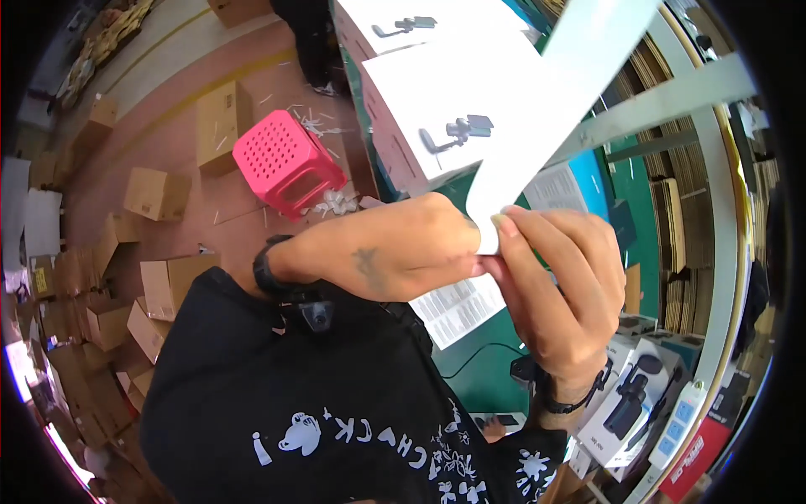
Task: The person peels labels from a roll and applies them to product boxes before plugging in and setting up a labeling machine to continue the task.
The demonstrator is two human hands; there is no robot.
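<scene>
A long glossy white strip (579, 92) runs down from the upper right edge and curls at its lower end, where both hands meet. My right hand (567, 286) pinches that end between thumb and fingertips. Bent at the wrist, my left hand (432, 239) shows its back and is closed against the same end; most of its fingers are hidden. White boxes (470, 76) with a black device pictured on top are stacked beyond the hands. Below them, a printed sheet (462, 309) lies on the green table (483, 370).
A pink plastic stool (281, 155) stands on the floor at left, among paper scraps and cardboard cartons (159, 193). A metal frame post (714, 218) rises at right, with a power strip (678, 424) and product boxes (625, 403) below. A person's leg (311, 42) shows at the top.
</scene>
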